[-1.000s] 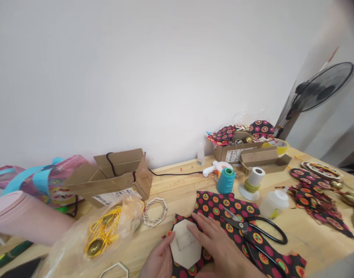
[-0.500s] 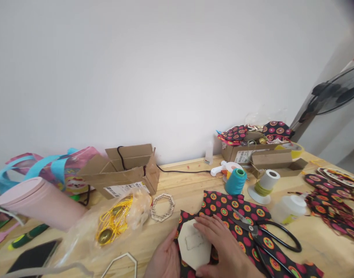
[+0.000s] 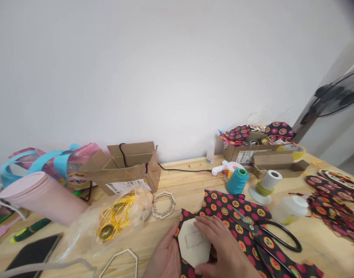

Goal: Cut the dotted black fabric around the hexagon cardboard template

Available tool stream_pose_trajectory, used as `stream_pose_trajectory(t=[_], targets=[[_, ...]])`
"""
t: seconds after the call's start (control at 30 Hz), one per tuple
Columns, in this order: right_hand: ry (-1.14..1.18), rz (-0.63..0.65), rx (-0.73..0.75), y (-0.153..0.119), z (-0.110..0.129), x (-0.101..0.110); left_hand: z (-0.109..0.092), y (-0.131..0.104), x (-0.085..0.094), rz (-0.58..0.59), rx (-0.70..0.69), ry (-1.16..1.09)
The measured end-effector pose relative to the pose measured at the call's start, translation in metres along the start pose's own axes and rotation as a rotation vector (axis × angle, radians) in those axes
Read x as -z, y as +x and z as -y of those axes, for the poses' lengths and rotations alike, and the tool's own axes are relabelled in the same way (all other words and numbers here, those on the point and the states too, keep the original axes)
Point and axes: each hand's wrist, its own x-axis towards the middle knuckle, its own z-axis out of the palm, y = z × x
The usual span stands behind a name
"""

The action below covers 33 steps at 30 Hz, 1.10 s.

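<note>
A pale octagonal wooden board (image 3: 191,249) with a rectangular outline marked on it lies on dark patterned fabric (image 3: 223,204). My right hand (image 3: 223,245) is closed on the board, its fingers over the upper right edge and its thumb at the bottom. At the board's left side, my left hand (image 3: 166,253) holds the fabric's edge; its fingers are partly hidden. Black-handled scissors (image 3: 253,229) lie with parted blades on the fabric, right of my right hand. A latticed octagonal frame (image 3: 163,205) and a thin octagonal frame (image 3: 121,256) lie to the left.
Behind stand a cardboard box (image 3: 133,172), a glue gun (image 3: 223,168), a teal thread cone (image 3: 237,181) and a white spool (image 3: 271,181). A white bottle (image 3: 289,210) is at right. Leftward are a bag of yellow cords (image 3: 117,216), a phone (image 3: 34,253) and a pink tumbler (image 3: 43,197).
My view has shifted slightly, moving the table things a little within it. Both hands keep nearly the same place at the board and fabric.
</note>
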Motion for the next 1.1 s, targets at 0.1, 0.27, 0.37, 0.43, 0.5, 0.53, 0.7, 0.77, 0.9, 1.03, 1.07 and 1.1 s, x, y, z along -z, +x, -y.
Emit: stream_pose_trajectory(t=[0.1,0.27,0.37,0.43,0.5,0.53,0.7,0.77,0.9,1.03,1.07,1.1], targets=[[-0.002,-0.011,-0.005,0.001,0.001,0.000,-0.007,-0.011,-0.014,0.083,0.113,0.042],[0.018,-0.048,0.007,0.000,0.000,0.000,-0.013,-0.021,-0.028,0.020,0.139,0.221],[0.032,-0.184,-0.044,-0.008,-0.003,0.010,-0.015,-0.020,-0.028,-0.044,0.136,0.275],[0.002,-0.295,-0.119,-0.018,-0.008,0.022,-0.016,-0.018,-0.027,-0.060,0.165,0.280],[-0.081,-0.373,-0.171,-0.032,-0.016,0.036,-0.017,-0.017,-0.025,-0.069,0.197,0.267],[-0.137,-0.389,-0.182,-0.041,-0.022,0.043,-0.017,-0.017,-0.025,-0.073,0.205,0.259],[-0.425,-0.355,-0.180,-0.087,-0.052,0.070,-0.013,-0.014,-0.020,-0.117,0.190,0.230],[-0.483,-0.321,-0.159,-0.095,-0.058,0.075,-0.011,-0.012,-0.018,-0.137,0.183,0.220],[-0.497,-0.208,-0.208,-0.089,-0.059,0.077,-0.009,-0.008,-0.015,-0.134,0.178,0.228],[-0.458,-0.167,-0.325,-0.075,-0.057,0.078,-0.010,-0.006,-0.015,-0.117,0.164,0.240],[-0.440,-0.182,-0.338,-0.075,-0.057,0.080,-0.010,-0.006,-0.015,-0.113,0.166,0.248],[-0.416,-0.202,-0.349,-0.077,-0.058,0.082,-0.010,-0.006,-0.015,-0.110,0.173,0.258]])
